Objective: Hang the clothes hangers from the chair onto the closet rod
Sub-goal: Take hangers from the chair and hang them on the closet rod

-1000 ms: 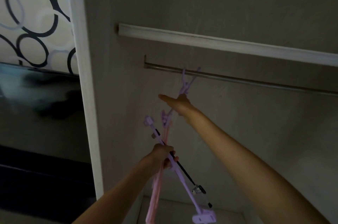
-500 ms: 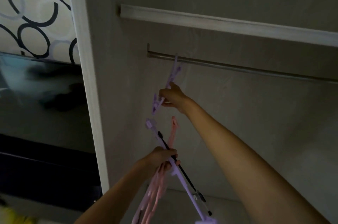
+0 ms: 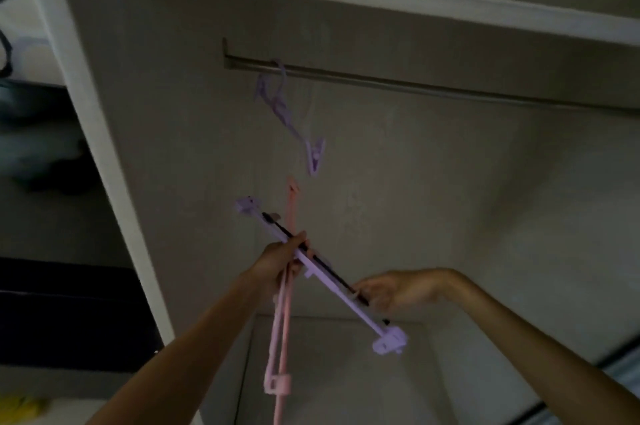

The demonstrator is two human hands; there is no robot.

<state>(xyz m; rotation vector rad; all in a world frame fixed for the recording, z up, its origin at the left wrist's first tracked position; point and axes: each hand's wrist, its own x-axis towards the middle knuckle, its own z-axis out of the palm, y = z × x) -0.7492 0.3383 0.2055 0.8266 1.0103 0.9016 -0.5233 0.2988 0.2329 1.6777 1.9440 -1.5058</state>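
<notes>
Below the closet rod (image 3: 415, 86), hangers (image 3: 322, 274) bunched in left hand (image 3: 280, 263), right hand (image 3: 398, 289) fingertips pinching their bar.

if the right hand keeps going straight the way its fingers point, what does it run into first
Its fingers point left, so the right hand would first meet the purple hanger and the thin black hanger along it, both held by the left hand. It looks nearly touching already; depth is unclear.

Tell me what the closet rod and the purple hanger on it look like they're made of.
Closet rod: probably metal, with a dull grey sheen along its length. Purple hanger: likely moulded plastic, matte pastel, with a moulded clip at its end; motion blur leaves this uncertain.
</notes>
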